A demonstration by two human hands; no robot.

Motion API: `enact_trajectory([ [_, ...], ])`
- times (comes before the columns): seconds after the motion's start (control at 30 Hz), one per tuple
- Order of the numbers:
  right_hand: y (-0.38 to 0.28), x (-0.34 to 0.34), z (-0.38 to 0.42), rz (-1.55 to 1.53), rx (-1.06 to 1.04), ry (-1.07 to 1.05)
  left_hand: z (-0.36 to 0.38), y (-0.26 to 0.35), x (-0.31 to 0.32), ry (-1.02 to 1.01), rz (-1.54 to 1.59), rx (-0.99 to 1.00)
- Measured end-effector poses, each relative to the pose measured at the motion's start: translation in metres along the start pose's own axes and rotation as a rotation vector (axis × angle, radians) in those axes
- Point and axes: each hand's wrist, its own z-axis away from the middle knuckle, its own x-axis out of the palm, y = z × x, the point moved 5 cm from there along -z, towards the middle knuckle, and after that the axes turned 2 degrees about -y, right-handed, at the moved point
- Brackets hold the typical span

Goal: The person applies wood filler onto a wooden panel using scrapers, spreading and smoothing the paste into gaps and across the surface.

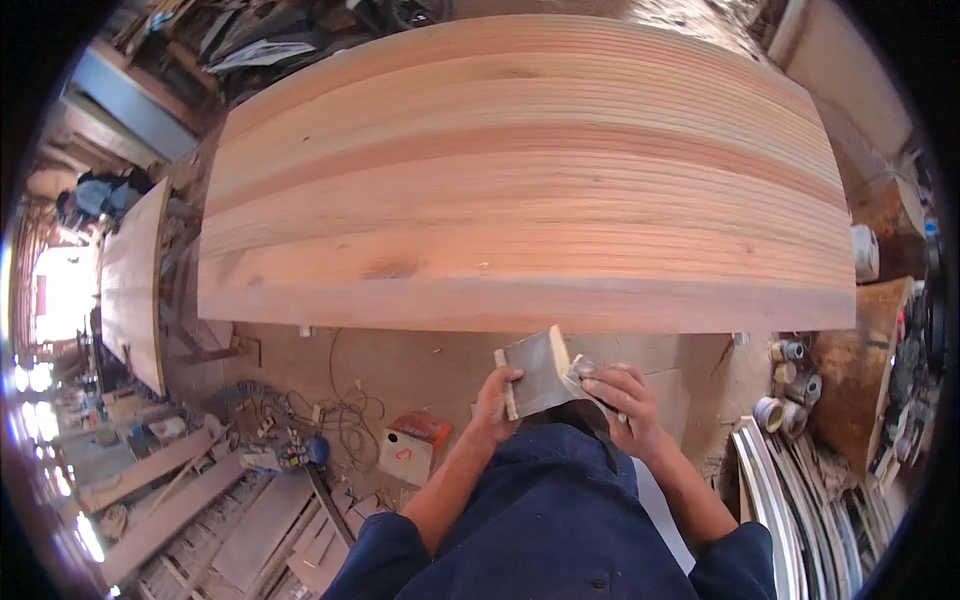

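Observation:
In front of my chest, both hands are closed on a grey sheet that looks like sandpaper (535, 374), bent about a pale wood block (559, 346). My left hand (489, 408) pinches the sheet's left edge, thumb on top, where a light strip shows. At the other side my right hand (624, 402) grips the sheet's folded right end with curled fingers. Just beyond them lies a large wooden slab (520, 190) with reddish and yellow grain, its near edge close to the block's tip.
On the floor at left are a cable (350, 410), a box (408, 447), a blue power tool (290, 453) and loose boards (180, 500). Tape rolls (785, 385) and stacked strips (780, 500) stand at right. A person (105, 195) is at a far-left panel (135, 285).

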Motion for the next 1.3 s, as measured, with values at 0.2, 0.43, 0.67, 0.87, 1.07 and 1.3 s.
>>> enact_trajectory([
  [0.2, -0.01, 0.015, 0.013, 0.064, -0.143, -0.059, 0.025, -0.005, 0.04, -0.082, 0.066, 0.062],
  [0.43, -0.009, 0.008, 0.027, 0.185, 0.067, -0.055, 0.028, -0.007, 0.032, -0.076, 0.122, 0.253],
  [0.67, 0.048, -0.024, 0.036, -0.831, 0.592, 0.367, 0.008, 0.024, 0.012, -0.059, 0.013, 0.381],
  [0.87, 0.027, 0.056, -0.003, -1.778, 0.621, -0.161, 0.051, 0.065, 0.045, -0.158, -0.104, 0.35],
  [1.07, -0.018, 0.146, -0.062, -1.877, 0.898, 0.09, 0.053, 0.131, -0.046, 0.04, -0.283, 0.578],
  [1.3, -0.034, 0.248, -0.104, -1.823, 1.056, -0.122, 0.117, 0.201, -0.083, -0.026, 0.149, 0.536],
])
